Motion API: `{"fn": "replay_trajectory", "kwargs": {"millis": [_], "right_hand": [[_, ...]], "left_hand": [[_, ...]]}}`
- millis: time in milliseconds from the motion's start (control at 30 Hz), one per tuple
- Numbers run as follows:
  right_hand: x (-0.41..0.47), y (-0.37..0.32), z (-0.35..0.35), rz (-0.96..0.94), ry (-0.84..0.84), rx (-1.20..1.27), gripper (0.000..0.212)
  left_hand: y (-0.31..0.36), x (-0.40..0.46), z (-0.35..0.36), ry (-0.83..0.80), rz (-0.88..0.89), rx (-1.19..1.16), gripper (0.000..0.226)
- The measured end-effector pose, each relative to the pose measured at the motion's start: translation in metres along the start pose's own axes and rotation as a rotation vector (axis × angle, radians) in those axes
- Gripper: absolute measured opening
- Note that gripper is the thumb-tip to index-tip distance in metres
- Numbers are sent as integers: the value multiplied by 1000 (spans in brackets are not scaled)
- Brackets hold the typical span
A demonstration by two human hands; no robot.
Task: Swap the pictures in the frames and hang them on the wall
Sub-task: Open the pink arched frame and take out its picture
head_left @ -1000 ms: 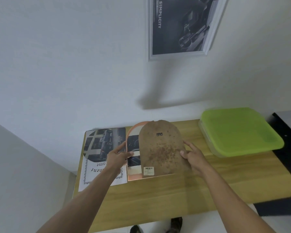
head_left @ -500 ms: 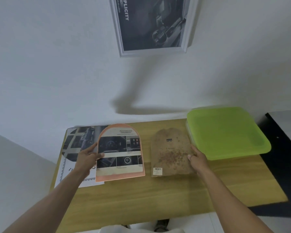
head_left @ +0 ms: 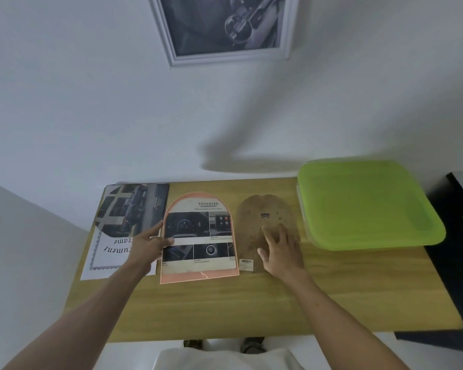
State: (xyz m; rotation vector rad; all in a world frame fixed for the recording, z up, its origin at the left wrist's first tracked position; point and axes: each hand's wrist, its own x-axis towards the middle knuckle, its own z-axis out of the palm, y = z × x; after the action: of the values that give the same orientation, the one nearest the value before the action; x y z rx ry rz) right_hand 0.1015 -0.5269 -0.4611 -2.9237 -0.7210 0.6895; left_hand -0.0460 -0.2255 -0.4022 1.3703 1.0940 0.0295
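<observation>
The arched frame (head_left: 198,237), orange-rimmed w/ a car-dashboard print showing through its front, lies face up near the middle of the wooden table (head_left: 251,303), and its brown backing board (head_left: 265,231) lies flat just to the right, apart from it — so the frame is opened up, prob. so the print can come out. Left hand (head_left: 149,243) holds the frame's left edge, thumb on the front and fingers reaching along/under the rim; looks like it's steadying or tilting that side so the frame doesn't slide. Right hand (head_left: 280,249) lies flat on the backing board, fingers straight and spread, pressing rather than gripping — parking it within reach for reassembly, I'd guess. Just left of the frame, touching or slightly under the left hand, is a loose arched car photo (head_left: 133,206) lying over a white printed sheet (head_left: 110,252) w/ upside-down lettering; likely the replacement pic and a frame insert, kept next to the frame for the swap. A white-framed picture (head_left: 225,28) hangs on the wall above, cut off at the top. Green plastic container (head_left: 366,204) sits at the table's right end, clear of the work. Judging by this, the swap is mid-way: print not yet out, nothing re-hung.
</observation>
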Motion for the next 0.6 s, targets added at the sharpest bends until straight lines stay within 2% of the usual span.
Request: {"fn": "replay_trajectory", "kwargs": {"millis": [267, 400, 500, 600], "right_hand": [[4, 21, 0, 54, 6, -24, 65], [3, 7, -5, -125, 154, 86, 52], [5, -20, -10, -239, 80, 250, 45], [10, -48, -9, -308, 25, 247, 42]], "left_hand": [[-9, -7, 13, 39, -21, -21, 69], [-11, -4, 14, 47, -15, -33, 69], [-16, -1, 12, 45, 12, -5, 69], [-23, 5, 12, 69, 76, 93, 67]]}}
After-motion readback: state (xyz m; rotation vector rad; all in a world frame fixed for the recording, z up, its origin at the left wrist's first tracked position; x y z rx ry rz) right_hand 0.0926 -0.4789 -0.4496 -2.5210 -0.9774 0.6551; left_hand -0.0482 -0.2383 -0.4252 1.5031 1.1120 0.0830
